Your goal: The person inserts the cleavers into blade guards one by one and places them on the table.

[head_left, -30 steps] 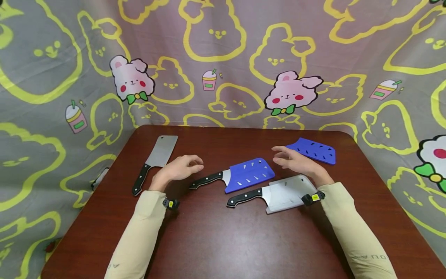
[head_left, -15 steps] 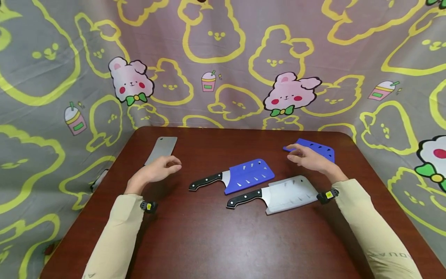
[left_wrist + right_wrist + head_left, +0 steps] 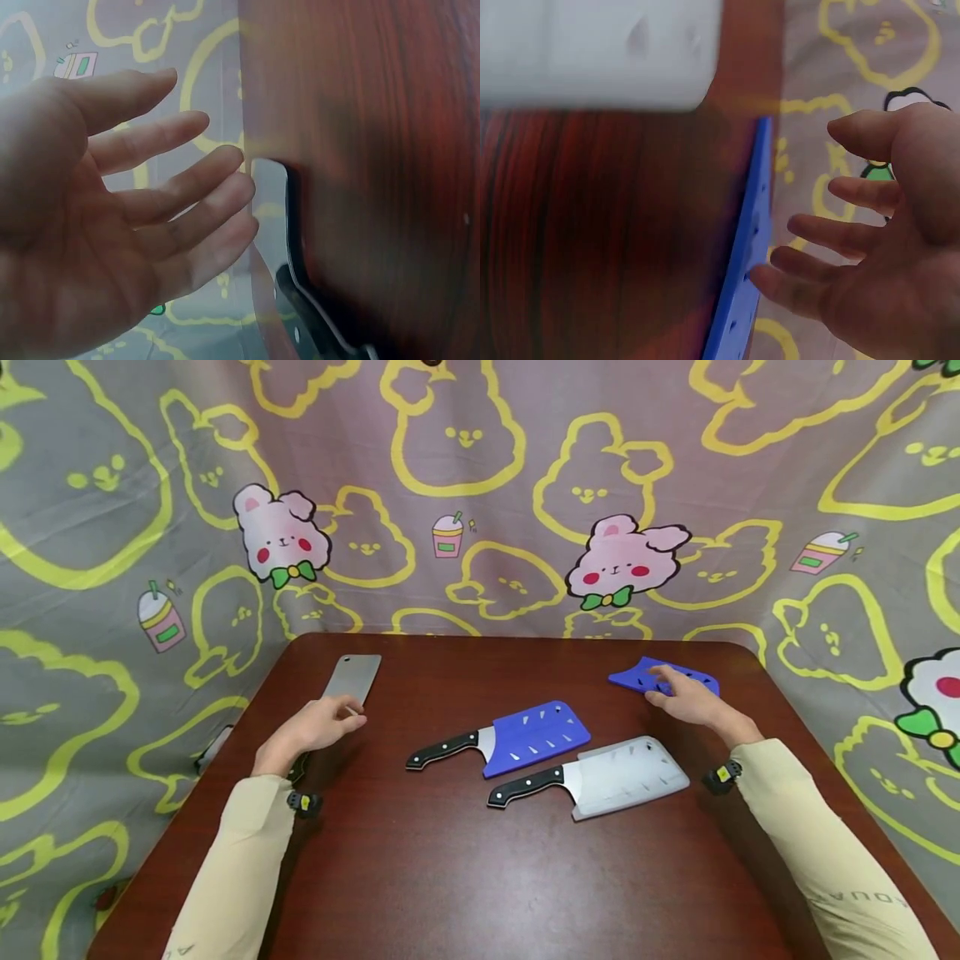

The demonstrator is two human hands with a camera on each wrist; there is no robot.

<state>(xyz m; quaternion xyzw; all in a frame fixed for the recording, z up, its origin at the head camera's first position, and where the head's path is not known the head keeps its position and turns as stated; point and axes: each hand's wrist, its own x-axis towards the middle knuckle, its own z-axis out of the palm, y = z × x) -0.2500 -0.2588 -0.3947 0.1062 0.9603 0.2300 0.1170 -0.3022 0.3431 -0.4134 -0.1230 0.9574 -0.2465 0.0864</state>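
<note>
My left hand hovers over a bare cleaver at the table's left, hiding most of its black handle. In the left wrist view its fingers are spread and loosely bent, apart from the cleaver. At the far right lies an empty-looking blue blade cover, partly hidden by my right hand above it. Relaxed fingers, holding nothing, show in the right wrist view beside the blue cover; whether a fingertip touches it I cannot tell.
Mid-table lies a cleaver in a blue cover. Nearer, another cleaver sits in a whitish translucent cover. Both black handles point left. A patterned cloth hangs behind the brown table and along its sides.
My left hand has moved left, from near the middle cleaver's handle to over the bare cleaver. My right hand has moved right, over the blue cover. The covers and cleavers stay put.
</note>
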